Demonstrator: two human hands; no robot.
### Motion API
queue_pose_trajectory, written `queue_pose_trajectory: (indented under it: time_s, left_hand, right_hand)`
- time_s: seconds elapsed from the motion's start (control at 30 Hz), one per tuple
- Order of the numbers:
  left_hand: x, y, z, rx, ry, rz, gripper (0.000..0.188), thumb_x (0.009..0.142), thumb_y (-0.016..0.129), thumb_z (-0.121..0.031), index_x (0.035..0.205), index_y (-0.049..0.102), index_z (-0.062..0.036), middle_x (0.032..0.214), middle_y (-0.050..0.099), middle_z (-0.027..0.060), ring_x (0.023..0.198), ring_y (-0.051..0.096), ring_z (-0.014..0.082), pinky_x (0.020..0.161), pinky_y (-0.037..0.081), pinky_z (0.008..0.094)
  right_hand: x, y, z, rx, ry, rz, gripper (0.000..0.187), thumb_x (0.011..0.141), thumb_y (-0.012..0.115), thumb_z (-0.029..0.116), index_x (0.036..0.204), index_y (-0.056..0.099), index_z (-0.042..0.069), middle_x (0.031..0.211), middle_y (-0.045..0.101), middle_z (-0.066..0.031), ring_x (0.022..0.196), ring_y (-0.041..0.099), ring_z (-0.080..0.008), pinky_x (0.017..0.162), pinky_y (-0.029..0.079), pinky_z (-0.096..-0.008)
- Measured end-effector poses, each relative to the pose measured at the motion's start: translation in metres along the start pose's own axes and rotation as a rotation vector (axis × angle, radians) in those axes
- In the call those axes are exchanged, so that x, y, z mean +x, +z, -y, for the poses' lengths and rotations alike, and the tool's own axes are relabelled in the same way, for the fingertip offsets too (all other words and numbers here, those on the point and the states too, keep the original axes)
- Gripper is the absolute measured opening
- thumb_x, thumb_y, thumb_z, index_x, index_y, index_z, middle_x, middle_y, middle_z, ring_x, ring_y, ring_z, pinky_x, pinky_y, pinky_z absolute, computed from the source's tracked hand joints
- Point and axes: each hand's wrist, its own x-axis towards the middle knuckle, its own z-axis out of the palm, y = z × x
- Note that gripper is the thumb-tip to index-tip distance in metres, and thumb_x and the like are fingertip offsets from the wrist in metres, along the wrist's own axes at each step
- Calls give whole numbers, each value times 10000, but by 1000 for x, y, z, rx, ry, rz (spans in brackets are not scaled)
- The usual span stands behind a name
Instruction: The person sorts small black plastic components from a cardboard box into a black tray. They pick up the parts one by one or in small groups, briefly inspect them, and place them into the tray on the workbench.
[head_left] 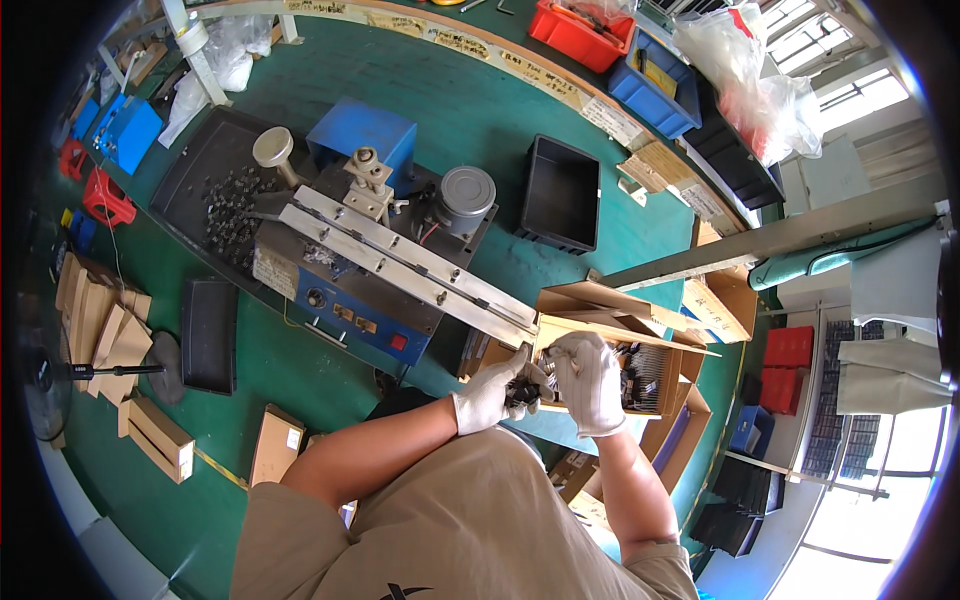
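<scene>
White gloves cover both of my hands. My left hand (488, 396) is curled round a clump of small dark metal parts (522, 393), just below the lower end of a long pale metal rail (400, 262). Close beside it, my right hand (590, 384) has its fingers bent in a pinch at the rail's end; whatever lies between the fingertips is too small to make out. To the right of that hand, a cardboard box (648, 382) holds rows of thin dark parts. The rail slopes down from a bench machine with a blue control panel (355, 320).
A large black tray (185, 165) with many loose dark parts lies at the rail's upper end. A black bin (560, 193) stands on the green bench, below a red bin (580, 35) and a blue bin (655, 82). Folded cardboard (600, 300) leans behind the box.
</scene>
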Motion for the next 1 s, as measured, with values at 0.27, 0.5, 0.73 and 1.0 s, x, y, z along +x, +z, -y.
queue_pose_trajectory:
  time_s: [0.27, 0.5, 0.73, 1.0]
  left_hand:
    - [-1, -6, 2, 3, -6, -22, 601, 1060, 365, -581, 1081, 645, -50, 967, 705, 139, 731, 640, 199, 550, 446, 267]
    - [-1, -8, 3, 6, -14, -28, 604, 1045, 383, -606, 1102, 629, -57, 948, 691, 124, 715, 636, 200, 544, 443, 269]
    - [-8, 2, -2, -9, -16, -61, 634, 1047, 332, -628, 1128, 618, -67, 936, 670, 94, 717, 623, 175, 541, 431, 260]
    - [0, 5, -1, -26, -43, -41, 616, 1052, 333, -613, 1174, 599, -71, 963, 662, 93, 726, 632, 191, 544, 432, 250]
  right_hand:
    - [22, 12, 4, -126, -213, -134, 127, 829, 658, -33, 947, 666, 15, 980, 671, -152, 896, 647, -351, 813, 525, -429]
    - [19, 23, 3, -57, -227, -181, 151, 828, 672, -45, 962, 673, 24, 1010, 669, -147, 908, 643, -338, 817, 525, -421]
    - [5, 6, 21, 198, 63, -85, 299, 795, 784, 44, 1088, 727, 57, 1073, 671, -150, 938, 650, -349, 824, 533, -422]
    - [-22, 1, 5, 30, 17, 127, 151, 782, 758, 90, 922, 758, 35, 1032, 702, -159, 991, 651, -363, 900, 522, -433]
